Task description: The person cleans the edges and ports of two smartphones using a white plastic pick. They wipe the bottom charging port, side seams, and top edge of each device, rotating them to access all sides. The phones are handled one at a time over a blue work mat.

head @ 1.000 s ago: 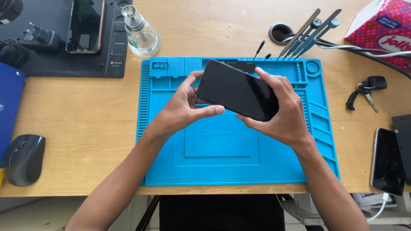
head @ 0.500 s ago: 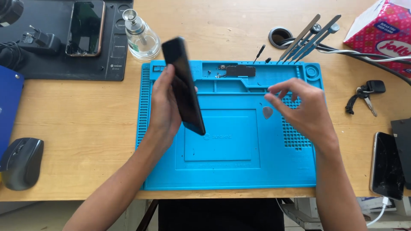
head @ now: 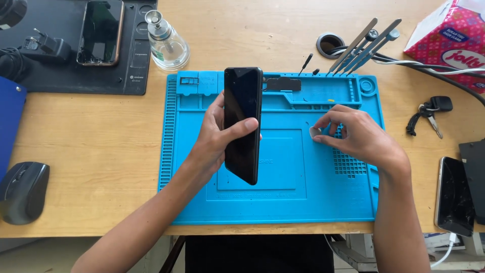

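Note:
My left hand [head: 218, 137] grips a black smartphone [head: 243, 121] upright above the blue silicone work mat [head: 283, 202], thumb across its dark face. My right hand [head: 356, 135] rests low on the mat's right half. Its thumb and fingertips pinch a small pale pick [head: 314, 132] that touches the mat. A small black part [head: 283, 84] lies in the mat's top tray.
Metal pry tools and tweezers [head: 361, 46] lean at the mat's top right, near a cable hole [head: 331, 44]. A glass liquid dispenser [head: 166, 43], a second phone [head: 100, 31] on a black mat, a mouse [head: 22, 191], keys [head: 429, 114], a tissue box [head: 449, 40] and a cracked phone [head: 453, 194] surround the mat.
The phone left my right hand and now stands more upright in my left hand alone. My right hand dropped to the mat and closed on the small pick.

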